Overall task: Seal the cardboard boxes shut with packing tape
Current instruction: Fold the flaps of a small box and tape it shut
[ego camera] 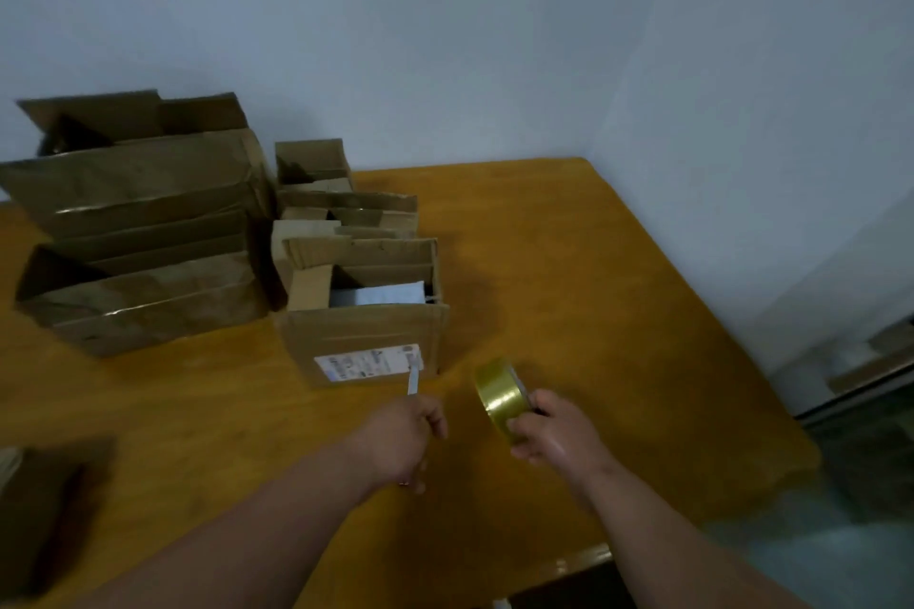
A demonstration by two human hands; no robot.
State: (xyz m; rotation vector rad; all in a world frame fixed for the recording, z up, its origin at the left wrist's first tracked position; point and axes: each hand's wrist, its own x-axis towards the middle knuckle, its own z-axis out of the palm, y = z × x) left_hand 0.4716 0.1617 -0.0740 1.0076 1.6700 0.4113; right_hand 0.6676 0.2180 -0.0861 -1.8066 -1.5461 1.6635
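Two hands at six o'clock, open boxes beyond.

Right hand (pixel 554 435) grips the tape roll (pixel 499 393); left hand (pixel 400 440) curls round a thin pale tool (pixel 413 378), blurred beyond naming. Nearest box (pixel 366 336) sits unsealed at twelve o'clock on the worktop (pixel 593 287), its contents partly hidden.

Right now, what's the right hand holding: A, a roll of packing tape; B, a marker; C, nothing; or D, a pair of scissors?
A: the right hand grips the yellowish tape roll just above the table, beside the nearest open box.
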